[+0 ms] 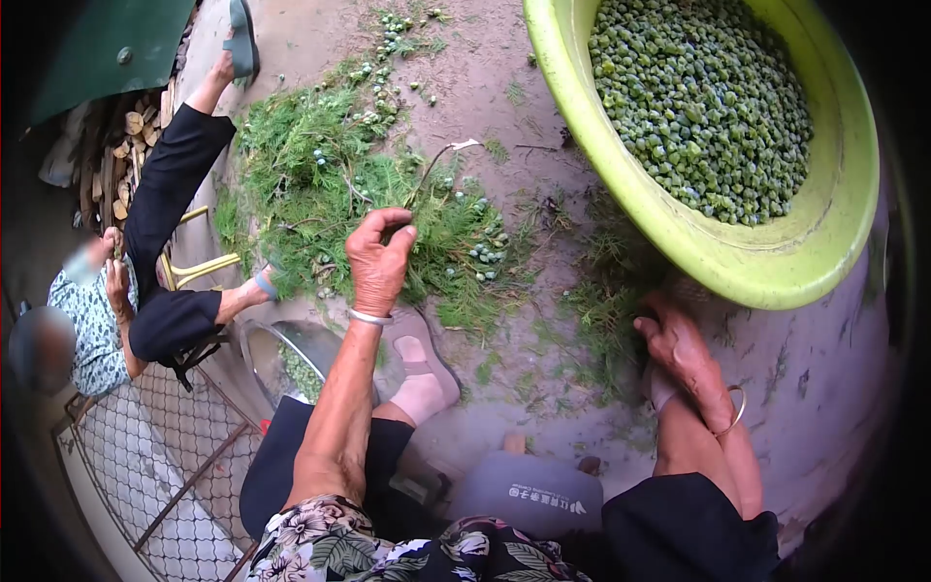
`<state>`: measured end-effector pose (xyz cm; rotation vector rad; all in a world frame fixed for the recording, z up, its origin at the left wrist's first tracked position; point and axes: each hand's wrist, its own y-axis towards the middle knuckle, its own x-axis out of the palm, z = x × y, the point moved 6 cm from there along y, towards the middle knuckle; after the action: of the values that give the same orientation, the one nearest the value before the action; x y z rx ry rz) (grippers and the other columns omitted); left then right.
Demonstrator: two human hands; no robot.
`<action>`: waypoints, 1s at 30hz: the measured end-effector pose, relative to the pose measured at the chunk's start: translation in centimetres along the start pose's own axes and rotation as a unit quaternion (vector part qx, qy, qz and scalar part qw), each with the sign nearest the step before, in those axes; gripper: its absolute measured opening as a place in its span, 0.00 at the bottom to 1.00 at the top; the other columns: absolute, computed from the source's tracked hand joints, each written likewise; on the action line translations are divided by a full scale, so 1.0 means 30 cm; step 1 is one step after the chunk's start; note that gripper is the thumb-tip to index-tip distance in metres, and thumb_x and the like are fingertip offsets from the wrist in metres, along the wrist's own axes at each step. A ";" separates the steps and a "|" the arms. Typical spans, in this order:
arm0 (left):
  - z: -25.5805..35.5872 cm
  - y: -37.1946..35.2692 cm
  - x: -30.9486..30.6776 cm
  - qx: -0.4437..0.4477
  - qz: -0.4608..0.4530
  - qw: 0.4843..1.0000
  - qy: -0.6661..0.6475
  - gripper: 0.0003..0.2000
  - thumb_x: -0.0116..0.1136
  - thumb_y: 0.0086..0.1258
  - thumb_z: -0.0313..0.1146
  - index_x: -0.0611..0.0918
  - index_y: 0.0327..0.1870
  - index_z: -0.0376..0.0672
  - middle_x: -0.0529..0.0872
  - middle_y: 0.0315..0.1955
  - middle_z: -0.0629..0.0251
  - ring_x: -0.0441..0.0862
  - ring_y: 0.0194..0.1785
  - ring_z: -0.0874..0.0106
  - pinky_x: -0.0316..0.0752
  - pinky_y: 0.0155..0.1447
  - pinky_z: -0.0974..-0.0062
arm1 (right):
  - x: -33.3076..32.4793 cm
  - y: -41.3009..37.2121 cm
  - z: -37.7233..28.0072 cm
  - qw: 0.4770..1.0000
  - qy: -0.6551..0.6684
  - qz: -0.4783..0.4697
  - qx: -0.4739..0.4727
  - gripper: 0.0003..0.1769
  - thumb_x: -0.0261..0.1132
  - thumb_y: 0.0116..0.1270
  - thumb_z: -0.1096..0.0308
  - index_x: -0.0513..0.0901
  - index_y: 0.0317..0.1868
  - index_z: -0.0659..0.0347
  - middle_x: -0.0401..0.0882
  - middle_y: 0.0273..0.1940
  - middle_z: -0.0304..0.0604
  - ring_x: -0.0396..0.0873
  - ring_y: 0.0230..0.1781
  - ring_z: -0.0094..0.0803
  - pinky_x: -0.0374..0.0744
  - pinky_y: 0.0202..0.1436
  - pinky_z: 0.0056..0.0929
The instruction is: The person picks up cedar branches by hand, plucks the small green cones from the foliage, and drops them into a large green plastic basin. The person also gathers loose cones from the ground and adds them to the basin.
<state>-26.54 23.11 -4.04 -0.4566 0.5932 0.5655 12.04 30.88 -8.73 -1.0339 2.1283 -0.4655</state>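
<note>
My left hand (380, 260), with a bracelet on its wrist, is over the pile of cut evergreen sprigs (301, 145). Its thumb and forefinger are bent together at the lower end of a thin bare twig (430, 175). Pale blue-green cones (485, 247) cluster on the sprigs just right of this hand. My right hand (676, 339) is low beside my foot, below the rim of the yellow-green basin (839, 262). Its fingers are curled, and what they hold, if anything, I cannot tell. Loose greenery (606, 325) lies just to its left.
Small green cones (698, 107) fill much of the basin. A metal bowl (260, 354) with some cones stands by my left leg. Another person (102, 320) sits at the left, hands together near a yellow-legged stool (199, 272). Stacked firewood (126, 150) and a wire-mesh panel (160, 456) border that side.
</note>
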 end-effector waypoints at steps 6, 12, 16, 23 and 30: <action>0.069 0.020 -0.064 -0.067 -0.004 0.959 -0.275 0.14 0.62 0.61 0.23 0.77 0.47 0.34 0.81 0.36 0.65 0.78 0.34 0.77 0.77 0.46 0.76 | 0.013 0.004 0.013 1.000 -0.015 -0.001 -0.022 0.17 0.65 0.58 0.70 0.77 0.48 0.66 0.79 0.41 0.61 0.77 0.44 0.56 0.75 0.47 0.44; 0.181 -0.019 -0.266 -0.138 -0.090 0.840 -0.517 0.09 0.61 0.66 0.31 0.75 0.42 0.37 0.76 0.27 0.66 0.76 0.29 0.72 0.80 0.45 0.57 | -0.049 -0.049 -0.128 0.991 -0.074 -0.077 -0.084 0.17 0.65 0.56 0.71 0.80 0.46 0.69 0.80 0.35 0.62 0.79 0.39 0.56 0.75 0.45 0.45; 0.335 -0.109 -0.393 -0.208 -0.072 0.761 -0.610 0.11 0.60 0.67 0.31 0.75 0.46 0.36 0.78 0.32 0.60 0.75 0.28 0.73 0.76 0.44 0.60 | -0.154 -0.181 -0.259 0.985 -0.103 -0.128 -0.058 0.17 0.66 0.53 0.71 0.81 0.44 0.69 0.80 0.32 0.62 0.79 0.37 0.56 0.75 0.44 0.44; 0.613 -0.334 -0.599 -0.150 -0.038 0.680 -0.717 0.11 0.56 0.70 0.32 0.68 0.41 0.37 0.76 0.22 0.58 0.77 0.28 0.63 0.79 0.43 0.52 | -0.372 -0.518 -0.724 0.970 -0.030 -0.179 -0.160 0.16 0.62 0.53 0.74 0.82 0.44 0.68 0.84 0.41 0.51 0.82 0.44 0.37 0.77 0.52 0.32; 0.733 -0.501 -0.609 -0.066 -0.157 0.515 -0.840 0.08 0.54 0.71 0.31 0.70 0.39 0.36 0.76 0.22 0.58 0.78 0.28 0.63 0.79 0.43 0.53 | -0.323 -0.772 -1.299 0.946 -0.048 0.018 -0.319 0.12 0.63 0.62 0.71 0.83 0.43 0.70 0.84 0.34 0.45 0.80 0.34 0.25 0.79 0.42 0.24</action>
<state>-21.33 17.23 27.29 0.0260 -1.4417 0.4486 -0.09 24.73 35.59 -1.3230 2.2506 0.3216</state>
